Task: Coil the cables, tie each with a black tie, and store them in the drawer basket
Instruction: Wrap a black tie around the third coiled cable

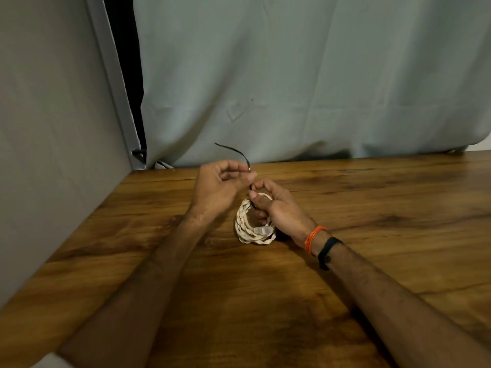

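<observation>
A coiled white braided cable [248,229] with a clear plug stands on edge on the wooden table [372,235] near the middle. My right hand [276,208] holds the coil's top and pinches the lower part of a thin black tie [233,150] between thumb and forefinger. My left hand [220,187] pinches the same tie a little higher, and its free end curves up and to the left above the fingers. The drawer basket is not in view.
A grey panel [53,155] walls off the table's left side. A pale cloth curtain [305,75] hangs behind the far edge, with a dark gap [127,75] between the two.
</observation>
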